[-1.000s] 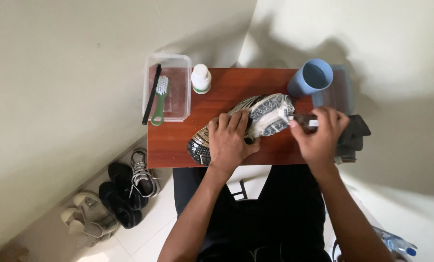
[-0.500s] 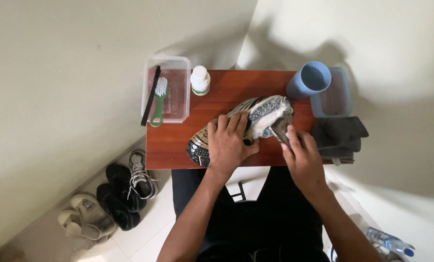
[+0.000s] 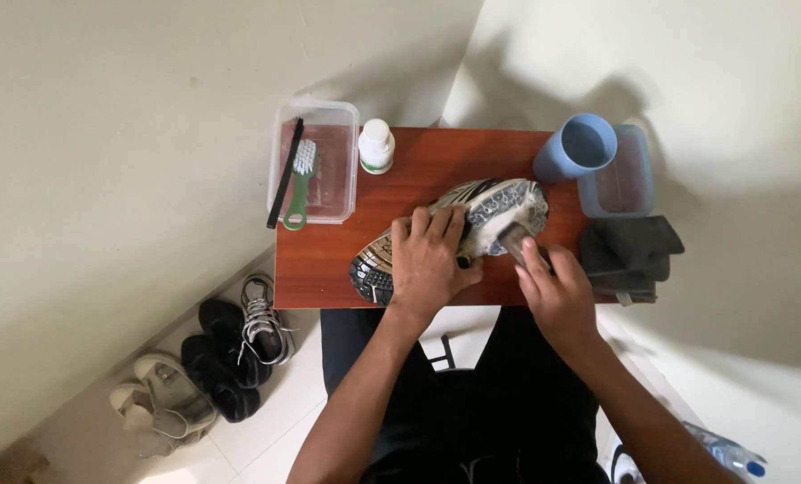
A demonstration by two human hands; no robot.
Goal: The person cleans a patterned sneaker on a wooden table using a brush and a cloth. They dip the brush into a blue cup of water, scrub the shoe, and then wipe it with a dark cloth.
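Observation:
A sports shoe (image 3: 499, 204) lies sole-up on a small reddish wooden table (image 3: 320, 264). My left hand (image 3: 429, 262) presses flat on the middle of the sole and holds the shoe down. My right hand (image 3: 555, 291) grips a brush (image 3: 512, 239) whose head rests against the front part of the sole, which looks pale and foamy. The brush bristles are hidden under the tool.
A clear plastic tub (image 3: 329, 179) at the table's left holds a green-handled brush (image 3: 302, 184) and a black brush (image 3: 285, 172). A white bottle (image 3: 376, 146), blue cup (image 3: 575, 148), second clear tub (image 3: 629, 184) and dark cloth (image 3: 633, 251) stand nearby. Shoes (image 3: 212, 358) lie on the floor.
My right hand has moved from the right table edge to the shoe, bringing the brush onto the sole's front. The left hand has stayed on the shoe.

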